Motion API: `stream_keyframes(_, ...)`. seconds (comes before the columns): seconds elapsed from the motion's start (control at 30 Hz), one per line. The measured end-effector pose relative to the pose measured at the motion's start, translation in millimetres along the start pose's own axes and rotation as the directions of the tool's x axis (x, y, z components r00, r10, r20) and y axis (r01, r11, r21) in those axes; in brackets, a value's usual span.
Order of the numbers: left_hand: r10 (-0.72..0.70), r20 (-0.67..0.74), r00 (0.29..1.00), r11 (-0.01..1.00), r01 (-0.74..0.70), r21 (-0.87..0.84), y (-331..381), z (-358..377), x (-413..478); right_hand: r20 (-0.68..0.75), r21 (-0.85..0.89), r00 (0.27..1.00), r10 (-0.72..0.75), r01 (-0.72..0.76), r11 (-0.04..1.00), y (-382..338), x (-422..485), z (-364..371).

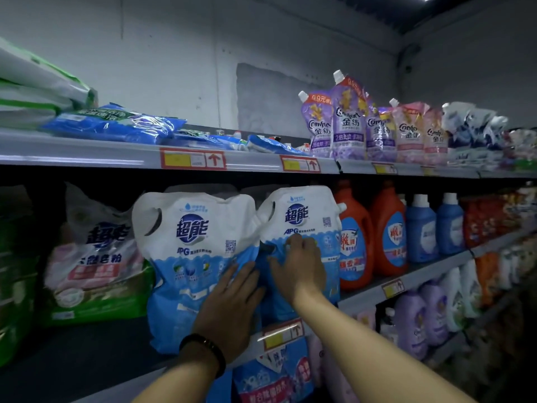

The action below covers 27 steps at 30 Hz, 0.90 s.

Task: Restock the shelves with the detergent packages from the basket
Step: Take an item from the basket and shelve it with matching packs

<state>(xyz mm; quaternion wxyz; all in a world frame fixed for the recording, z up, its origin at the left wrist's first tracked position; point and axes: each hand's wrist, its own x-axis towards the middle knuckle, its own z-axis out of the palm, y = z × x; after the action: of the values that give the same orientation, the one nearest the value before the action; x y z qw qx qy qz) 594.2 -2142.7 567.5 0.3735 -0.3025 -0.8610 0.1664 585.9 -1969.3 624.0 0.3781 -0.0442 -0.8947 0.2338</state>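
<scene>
At centre frame two detergent pouches stand upright side by side on the middle shelf, long axes vertical. The left hand lies flat on the lower right of the left pouch, fingers straight and close together. The right hand rests on the right pouch, fingers bent, thumb spread toward the dark gap between; pinching or pressing, I cannot tell. Each pouch lies straight ahead of its fingers: glossy, crinkled white-and-blue film, soft and bulging, with a cut-out handle at its upper left.
</scene>
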Motion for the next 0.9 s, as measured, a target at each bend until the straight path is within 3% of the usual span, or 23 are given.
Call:
stream_keyframes(0.13,-0.015,-0.001,1.0,1.0,0.015,0.009,-12.3,2.8,-10.9,-0.005,-0.203,1.0,-0.007,0.006,0.979,3.3,13.3,17.7)
stream_keyframes(0.23,-0.007,-0.022,1.0,1.0,0.007,0.006,-14.8,4.1,-13.3,0.002,-0.24,0.999,0.047,-0.045,0.97,0.1,19.9,24.6)
stream_keyframes(0.4,-0.022,-0.02,1.0,1.0,0.022,-0.011,-13.3,4.9,-13.1,0.095,-0.174,0.989,0.112,-0.094,0.98,-4.7,28.2,22.3)
stream_keyframes(0.6,-0.025,-0.03,0.999,1.0,0.024,-0.02,-12.7,7.2,-13.7,0.088,-0.014,0.996,0.011,-0.01,1.0,11.0,17.7,13.7)
stream_keyframes(0.7,-0.025,-0.025,0.999,0.999,0.024,-0.043,-12.8,8.5,-12.9,0.014,0.046,0.999,0.029,-0.029,0.999,15.8,14.1,-0.2)
stream_keyframes(0.9,-0.033,-0.016,0.999,0.997,0.032,-0.076,-14.0,9.8,-10.8,-0.323,0.149,0.942,0.086,-0.038,0.988,26.6,20.2,-67.9)
